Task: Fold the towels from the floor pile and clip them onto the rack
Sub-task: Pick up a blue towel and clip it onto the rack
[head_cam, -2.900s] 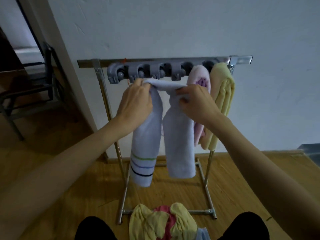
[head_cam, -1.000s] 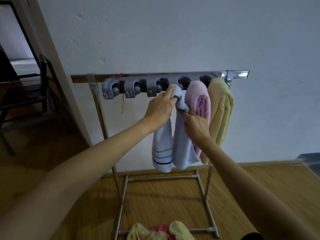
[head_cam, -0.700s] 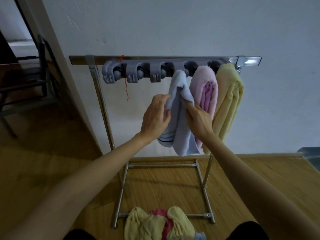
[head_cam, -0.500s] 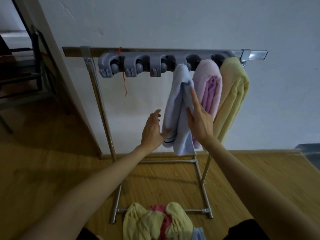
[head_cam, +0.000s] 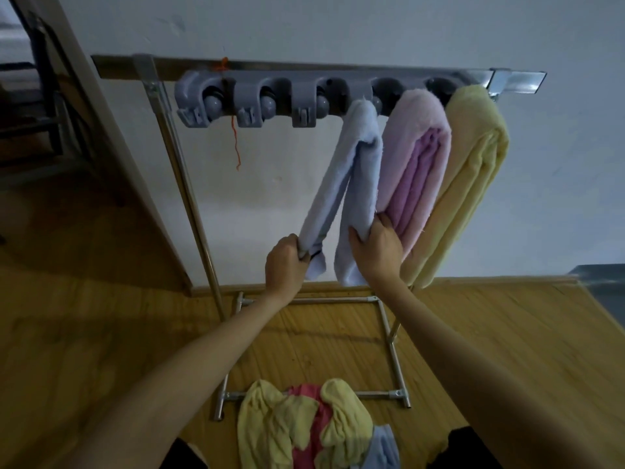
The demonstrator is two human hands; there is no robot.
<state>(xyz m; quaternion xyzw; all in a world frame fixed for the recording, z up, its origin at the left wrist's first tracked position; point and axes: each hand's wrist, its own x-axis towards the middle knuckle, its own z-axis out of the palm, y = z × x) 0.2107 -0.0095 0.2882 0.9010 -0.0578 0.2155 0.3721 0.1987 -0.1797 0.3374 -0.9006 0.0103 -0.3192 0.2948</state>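
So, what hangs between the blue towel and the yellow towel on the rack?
In the head view, the pink towel hangs between the blue towel and the yellow towel.

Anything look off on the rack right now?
The blue towel hangs splayed, its two halves pulled apart by the left hand and right hand. An orange thread dangles from the rack.

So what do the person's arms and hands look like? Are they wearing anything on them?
Both arms are bare all the way up, with no sleeves showing. The left hand and right hand wear no gloves, and no rings, watch or bracelets are visible. The fingers look plain, with no marks visible.
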